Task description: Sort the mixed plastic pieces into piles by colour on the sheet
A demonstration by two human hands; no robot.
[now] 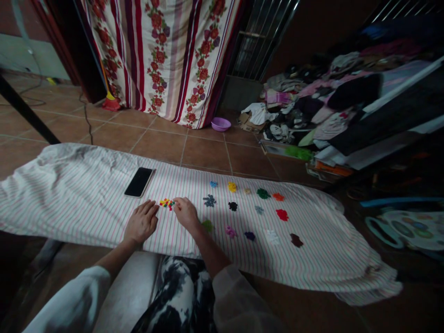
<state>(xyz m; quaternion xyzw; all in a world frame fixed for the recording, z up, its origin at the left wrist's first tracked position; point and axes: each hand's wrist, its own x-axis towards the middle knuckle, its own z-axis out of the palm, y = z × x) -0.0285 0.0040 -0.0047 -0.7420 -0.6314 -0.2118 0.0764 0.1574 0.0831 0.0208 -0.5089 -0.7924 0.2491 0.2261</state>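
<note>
A small patterned cluster of red, yellow, green and blue pieces (167, 203) lies on the striped cloth between my hands. My left hand (141, 223) rests on the cloth at the cluster's left side, palm down with its fingers stretched out. My right hand (186, 213) is at the cluster's right edge, thumb and fingertips pinched together; anything between them is too small to make out. Beside my right forearm is a light green pile (207, 225), partly hidden. Dark grey pieces (209, 200) lie just right of that hand, and light blue pieces (213, 184) farther back.
Sorted single-colour piles, including black (232, 206), red (282, 215) and brown (296, 240), spread across the right half of the striped cloth (326, 259). A phone (139, 182) lies behind my left hand. Beyond are a purple basin (221, 124) and heaped clothes (312, 97).
</note>
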